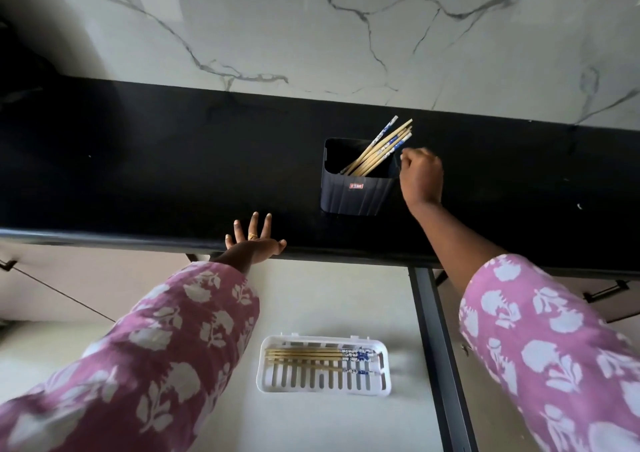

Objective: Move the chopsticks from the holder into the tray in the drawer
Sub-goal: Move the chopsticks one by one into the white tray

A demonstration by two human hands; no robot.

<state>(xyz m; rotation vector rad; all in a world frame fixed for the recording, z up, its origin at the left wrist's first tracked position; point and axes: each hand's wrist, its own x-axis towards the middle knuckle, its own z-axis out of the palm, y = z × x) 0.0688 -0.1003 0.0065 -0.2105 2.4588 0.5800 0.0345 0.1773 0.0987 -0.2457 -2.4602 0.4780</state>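
A dark ribbed holder (356, 188) stands on the black counter, and several wooden chopsticks (379, 150) with blue-and-white ends lean out of it to the right. My right hand (420, 176) is just right of the holder, its fingers pinched at the upper ends of the chopsticks. My left hand (254, 240) rests flat on the counter's front edge with fingers spread. Below, in the open drawer, a white slotted tray (325, 382) holds several chopsticks (318, 356) lying side by side along its far side.
The black counter (138, 174) runs across the view under a white marbled wall (346, 36). The drawer's dark right rail (436, 347) runs down beside the tray. Cabinet handles (606, 292) show at the far right and far left.
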